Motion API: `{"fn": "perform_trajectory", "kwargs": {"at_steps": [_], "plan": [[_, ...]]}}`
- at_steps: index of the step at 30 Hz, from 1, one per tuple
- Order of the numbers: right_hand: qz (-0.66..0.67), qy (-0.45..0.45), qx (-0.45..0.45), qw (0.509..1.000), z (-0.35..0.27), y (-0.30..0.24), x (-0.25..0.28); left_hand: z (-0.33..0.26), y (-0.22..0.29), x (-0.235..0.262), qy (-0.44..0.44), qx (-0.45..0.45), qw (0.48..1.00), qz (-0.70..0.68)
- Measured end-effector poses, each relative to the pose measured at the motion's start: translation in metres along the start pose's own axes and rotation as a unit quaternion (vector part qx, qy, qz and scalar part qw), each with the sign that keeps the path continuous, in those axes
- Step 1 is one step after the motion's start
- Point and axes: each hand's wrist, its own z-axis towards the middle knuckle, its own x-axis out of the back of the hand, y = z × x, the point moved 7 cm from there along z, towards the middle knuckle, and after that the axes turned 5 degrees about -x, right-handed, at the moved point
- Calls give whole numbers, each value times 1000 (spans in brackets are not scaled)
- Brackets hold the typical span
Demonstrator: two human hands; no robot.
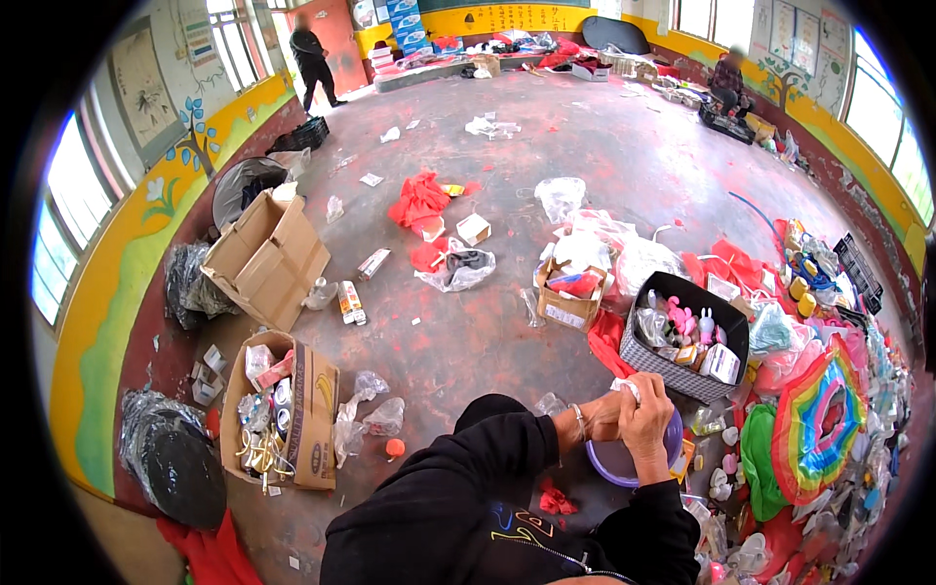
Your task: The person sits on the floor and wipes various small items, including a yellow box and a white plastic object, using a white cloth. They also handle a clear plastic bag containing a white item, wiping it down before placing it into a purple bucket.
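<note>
My left hand [603, 417], with a bracelet at the wrist, and my right hand [643, 421] are pressed together. Their fingers close on a small white crumpled piece [627, 387], perhaps plastic or paper; I cannot tell which. Both hands are above a purple basin [609, 468], whose inside they partly hide. Just beyond them stands a black-and-white checked fabric bin [675, 372] holding pink toys, small boxes and clear packaging. A strip of red cloth [608, 341] lies against the bin's left side.
A rainbow-coloured ring [824, 419] and a green bag [760, 458] lie on a wide heap of mixed items at right. Cardboard boxes [317, 419] [283, 258] stand at left. Two people, one walking [312, 63] and one low down [726, 83], are far off.
</note>
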Motion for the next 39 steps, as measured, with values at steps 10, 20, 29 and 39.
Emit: {"fn": "perform_trajectory", "kwargs": {"at_steps": [10,20,29,39], "plan": [[-74,88,-158,981,2,80,35,-2,40,-20,-32,311,788,-531],[466,229,-426,741,-18,159,54,25,30,52,188,122,606,-763],[488,258,-378,743,-7,138,64,30,41,48,172,134,620,-753],[318,251,-322,856,2,88,72,30,34,45,207,109,605,-761]]}}
